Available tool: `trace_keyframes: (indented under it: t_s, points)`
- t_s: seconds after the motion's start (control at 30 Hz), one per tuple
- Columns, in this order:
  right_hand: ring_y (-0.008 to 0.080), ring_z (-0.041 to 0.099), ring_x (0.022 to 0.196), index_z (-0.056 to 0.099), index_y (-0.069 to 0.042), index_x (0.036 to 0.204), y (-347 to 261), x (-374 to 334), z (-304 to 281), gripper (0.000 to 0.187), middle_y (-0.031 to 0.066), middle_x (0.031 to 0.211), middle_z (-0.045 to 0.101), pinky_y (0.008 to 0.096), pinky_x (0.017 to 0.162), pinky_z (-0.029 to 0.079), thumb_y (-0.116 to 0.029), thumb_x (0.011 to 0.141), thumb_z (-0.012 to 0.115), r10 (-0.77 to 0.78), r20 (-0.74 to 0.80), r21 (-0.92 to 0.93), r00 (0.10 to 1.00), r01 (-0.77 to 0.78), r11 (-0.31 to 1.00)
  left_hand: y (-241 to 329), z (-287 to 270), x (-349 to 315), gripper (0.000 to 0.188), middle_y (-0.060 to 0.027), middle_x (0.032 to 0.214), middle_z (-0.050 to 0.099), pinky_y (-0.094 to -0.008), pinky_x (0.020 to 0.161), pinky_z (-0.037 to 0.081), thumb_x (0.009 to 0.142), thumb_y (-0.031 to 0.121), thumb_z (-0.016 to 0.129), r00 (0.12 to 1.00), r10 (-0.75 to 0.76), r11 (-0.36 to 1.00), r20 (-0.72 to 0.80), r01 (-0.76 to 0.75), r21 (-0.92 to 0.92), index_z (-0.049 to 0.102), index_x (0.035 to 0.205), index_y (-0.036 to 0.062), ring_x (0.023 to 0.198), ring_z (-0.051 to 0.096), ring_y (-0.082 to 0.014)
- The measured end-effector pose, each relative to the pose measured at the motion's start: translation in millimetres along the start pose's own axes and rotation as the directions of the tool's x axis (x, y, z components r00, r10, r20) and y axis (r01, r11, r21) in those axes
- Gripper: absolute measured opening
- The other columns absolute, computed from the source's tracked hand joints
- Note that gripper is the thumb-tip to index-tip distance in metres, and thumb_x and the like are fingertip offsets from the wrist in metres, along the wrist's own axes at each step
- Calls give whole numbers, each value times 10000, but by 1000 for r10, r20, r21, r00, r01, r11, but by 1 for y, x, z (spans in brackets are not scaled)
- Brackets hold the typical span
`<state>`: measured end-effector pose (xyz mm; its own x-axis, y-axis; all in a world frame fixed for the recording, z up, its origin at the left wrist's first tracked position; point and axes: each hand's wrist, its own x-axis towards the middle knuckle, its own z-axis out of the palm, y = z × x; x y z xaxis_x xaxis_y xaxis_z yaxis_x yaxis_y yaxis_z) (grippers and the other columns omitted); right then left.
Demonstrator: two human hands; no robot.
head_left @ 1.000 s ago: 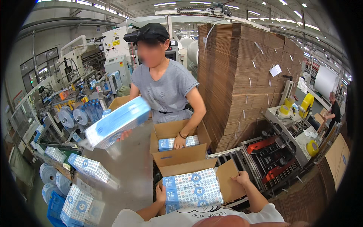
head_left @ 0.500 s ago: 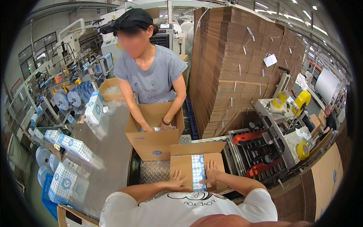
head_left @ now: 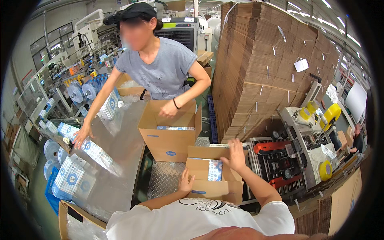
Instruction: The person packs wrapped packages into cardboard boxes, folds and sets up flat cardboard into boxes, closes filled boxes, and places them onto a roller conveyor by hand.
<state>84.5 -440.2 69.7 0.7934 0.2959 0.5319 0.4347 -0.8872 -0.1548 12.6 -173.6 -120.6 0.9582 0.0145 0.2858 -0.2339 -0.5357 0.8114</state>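
Observation:
A brown cardboard box [head_left: 212,188] stands right in front of me, its flaps half folded over a blue-and-white patterned pack [head_left: 215,170] inside. My left hand [head_left: 186,182] rests flat on the box's left flap. My right hand [head_left: 235,156] presses down on the far right flap. A co-worker in a grey shirt [head_left: 162,72] stands opposite, one hand [head_left: 168,110] over an open box [head_left: 170,130] holding a pack, the other hand [head_left: 81,135] on a pack lying on the metal table.
A metal table [head_left: 120,160] at left carries several blue-and-white packs [head_left: 72,178]. A tall stack of flat cardboard [head_left: 260,72] rises at right. A taping machine with yellow tape rolls [head_left: 316,140] stands at right. Rolls of film [head_left: 82,90] sit at far left.
My hands have gone from pushing the pack down to folding the box flaps over it. The co-worker has taken one hand out of the open box and stretched it to a pack on the table.

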Motion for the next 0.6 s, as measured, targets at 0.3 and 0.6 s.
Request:
trace_keyframes:
  t_s: [0.3, 0.6]
  points:
    - [453, 403, 1224, 401, 38, 1352, 13, -160, 48, 645, 266, 1409, 366, 526, 1025, 340, -341, 868, 596, 383, 75, 243, 921, -389, 889, -23, 15, 39, 656, -251, 1445, 339, -422, 1100, 291, 946, 192, 523, 987, -89, 976, 131, 113, -188, 182, 1474, 3, 1332, 349, -381]
    - [403, 493, 1082, 527, -194, 1316, 105, -83, 80, 415, 168, 1423, 390, 496, 945, 411, -303, 915, 510, 379, 183, 117, 907, -403, 908, 52, 56, 22, 812, -237, 1502, 243, -385, 1104, 275, 899, 152, 624, 950, -311, 844, 18, 285, -454, 96, 1498, 6, 1370, 298, -319]
